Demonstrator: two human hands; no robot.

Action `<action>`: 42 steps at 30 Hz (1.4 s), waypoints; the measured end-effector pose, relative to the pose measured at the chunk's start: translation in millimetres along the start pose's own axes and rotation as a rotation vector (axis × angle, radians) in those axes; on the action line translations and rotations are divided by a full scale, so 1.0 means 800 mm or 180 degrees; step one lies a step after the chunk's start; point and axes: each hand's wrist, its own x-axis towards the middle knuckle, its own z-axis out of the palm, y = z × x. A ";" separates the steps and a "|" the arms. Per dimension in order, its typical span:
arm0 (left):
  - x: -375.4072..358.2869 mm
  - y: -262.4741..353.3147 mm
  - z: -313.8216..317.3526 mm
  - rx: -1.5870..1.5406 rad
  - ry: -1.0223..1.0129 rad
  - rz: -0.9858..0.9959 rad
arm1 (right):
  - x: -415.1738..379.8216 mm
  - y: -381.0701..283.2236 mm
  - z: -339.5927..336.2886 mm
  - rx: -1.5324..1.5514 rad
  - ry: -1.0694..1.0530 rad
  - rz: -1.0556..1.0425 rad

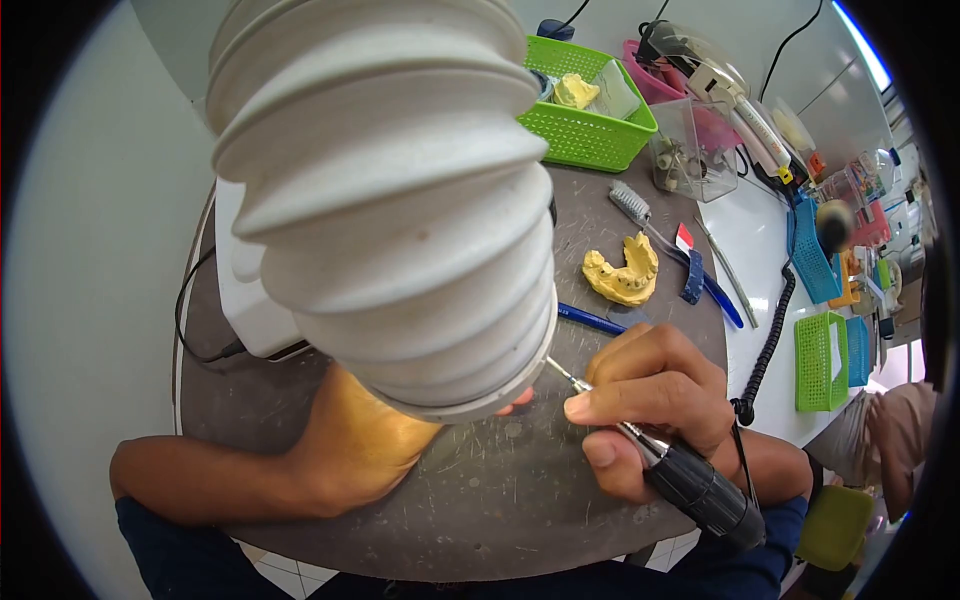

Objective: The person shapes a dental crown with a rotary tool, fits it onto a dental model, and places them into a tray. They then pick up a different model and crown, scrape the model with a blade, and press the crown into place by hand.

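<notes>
My right hand [660, 400] is wrapped round a black and silver rotary handpiece [690, 475], its thin tip pointing up and left to the rim of a wide white ribbed hose [410, 230]. That hose hangs over the middle of the view and covers most of my left hand [375, 435]; only its wrist side and a bit of fingertip show, so what it holds is hidden. Beyond my right hand lie a yellow dental cast [625, 272], a blue pen [590, 319] and a brush [632, 203].
A green basket [590, 135] and a clear box [692, 160] stand at the back. A white device [255, 290] is on the left. Coiled black cable [770, 345] runs down the right, near a blue-handled tool [722, 300]. Another person [885, 435] is at far right.
</notes>
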 end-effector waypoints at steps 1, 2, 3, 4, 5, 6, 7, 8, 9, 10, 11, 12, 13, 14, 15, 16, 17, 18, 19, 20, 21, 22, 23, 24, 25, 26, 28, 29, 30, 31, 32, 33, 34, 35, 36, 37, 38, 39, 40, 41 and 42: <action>0.000 0.000 0.000 -0.0039 -0.0032 -0.0028 | 0.001 0.003 0.001 -0.0017 -0.0021 -0.0060; 0.000 0.001 0.000 -0.0040 -0.0033 -0.0031 | 0.001 0.005 0.002 -0.0031 -0.0043 -0.0120; 0.001 0.001 0.001 -0.0024 -0.0032 -0.0060 | 0.001 0.007 0.004 -0.0030 -0.0042 -0.0121; 0.001 0.002 0.001 -0.0008 -0.0030 -0.0092 | 0.002 0.010 0.007 0.0014 0.0067 -0.0213; 0.001 0.001 0.001 -0.0007 -0.0027 -0.0097 | 0.002 0.011 0.009 0.0061 0.0176 -0.0303; 0.002 0.001 0.001 -0.0113 -0.0062 -0.0086 | 0.001 0.011 0.010 0.0067 0.0175 -0.0301; 0.002 0.001 0.001 -0.0216 -0.0099 -0.0074 | 0.000 0.011 0.012 0.0132 0.0232 -0.0256; 0.002 0.001 0.001 -0.0214 -0.0100 -0.0077 | -0.001 0.011 0.013 0.0194 0.0290 -0.0210; 0.002 0.002 0.001 -0.0147 -0.0094 -0.0094 | -0.001 0.011 0.013 0.0195 0.0292 -0.0207; 0.002 0.002 0.001 -0.0080 -0.0088 -0.0113 | -0.001 0.011 0.014 0.0196 0.0288 -0.0191; 0.002 0.002 0.001 -0.0079 -0.0089 -0.0117 | -0.001 0.011 0.014 0.0198 0.0284 -0.0175; 0.002 0.002 0.002 -0.0064 -0.0071 -0.0108 | -0.001 0.011 0.014 0.0200 0.0287 -0.0174; 0.002 0.001 0.002 -0.0050 -0.0053 -0.0100 | -0.001 0.011 0.014 0.0220 0.0284 -0.0155; 0.002 0.002 0.002 -0.0050 -0.0051 -0.0104 | -0.001 0.011 0.015 0.0241 0.0280 -0.0136; 0.003 0.003 0.002 -0.0032 -0.0040 -0.0102 | -0.001 0.011 0.015 0.0245 0.0281 -0.0135; 0.003 0.004 0.003 -0.0015 -0.0029 -0.0097 | -0.002 0.012 0.014 0.0239 0.0265 -0.0140; 0.003 0.004 0.003 -0.0014 -0.0028 -0.0098 | -0.002 0.012 0.014 0.0233 0.0249 -0.0146; 0.003 0.003 0.003 -0.0063 -0.0012 -0.0084 | -0.002 0.012 0.015 0.0234 0.0250 -0.0147; 0.003 0.003 0.003 -0.0113 0.0005 -0.0070 | -0.002 0.012 0.015 0.0231 0.0255 -0.0157; 0.003 0.002 0.003 -0.0115 0.0006 -0.0072 | -0.002 0.012 0.016 0.0227 0.0259 -0.0165; 0.002 0.001 0.004 -0.0152 0.0025 -0.0035 | -0.003 0.012 0.014 0.0228 0.0258 -0.0164; 0.002 0.001 0.004 -0.0188 0.0044 0.0003 | -0.005 0.011 0.010 0.0150 0.0040 -0.0153; 0.002 0.000 0.004 -0.0188 0.0044 0.0003 | -0.006 0.011 0.008 0.0073 -0.0177 -0.0141; 0.001 -0.001 0.003 -0.0253 0.0048 -0.0011 | -0.007 0.011 0.009 0.0073 -0.0177 -0.0142; 0.001 -0.002 0.002 -0.0317 0.0050 -0.0025 | -0.008 0.012 0.010 0.0124 -0.0168 -0.0138; 0.001 -0.010 -0.002 -0.0315 0.0046 -0.0028 | -0.008 0.012 0.011 0.0175 -0.0159 -0.0130; 0.002 -0.024 -0.011 0.0294 0.0187 -0.0091 | -0.008 0.012 0.012 0.0171 -0.0121 -0.0123; 0.000 -0.029 -0.012 0.0295 0.0179 -0.0095 | -0.008 0.012 0.012 0.0169 -0.0088 -0.0116; 0.000 -0.027 -0.010 0.0237 0.0228 -0.0150 | -0.006 0.012 0.014 0.0167 -0.0084 -0.0109; -0.001 -0.025 -0.009 0.0180 0.0279 -0.0204 | -0.003 0.013 0.016 0.0180 0.0055 -0.0169; -0.001 -0.024 -0.009 0.0178 0.0276 -0.0208 | -0.001 0.013 0.017 0.0195 0.0191 -0.0228; -0.001 -0.022 -0.010 0.0256 0.0234 -0.0222 | 0.000 0.013 0.017 0.0196 0.0191 -0.0224; -0.001 -0.021 -0.011 0.0334 0.0192 -0.0238 | 0.000 0.013 0.017 0.0198 0.0180 -0.0208; -0.002 -0.023 -0.011 0.0331 0.0193 -0.0241 | 0.001 0.013 0.017 0.0201 0.0167 -0.0192; -0.002 -0.025 -0.012 0.0286 0.0186 -0.0223 | 0.001 0.013 0.018 0.0203 0.0165 -0.0190; -0.002 -0.027 -0.012 0.0242 0.0178 -0.0204 | 0.001 0.013 0.018 0.0195 0.0173 -0.0189; -0.002 -0.026 -0.012 0.0242 0.0177 -0.0207 | 0.002 0.012 0.019 0.0186 0.0181 -0.0190; -0.002 -0.023 -0.011 0.0274 0.0182 -0.0229 | 0.002 0.012 0.018 0.0186 0.0181 -0.0188; -0.003 -0.022 -0.011 0.0307 0.0187 -0.0252 | 0.002 0.012 0.018 0.0164 0.0164 -0.0165; -0.002 -0.022 -0.013 0.0305 0.0187 -0.0252 | 0.002 0.011 0.018 0.0141 0.0147 -0.0144; -0.001 -0.023 -0.015 0.0474 0.0094 -0.0231 | 0.003 0.011 0.018 0.0141 0.0146 -0.0142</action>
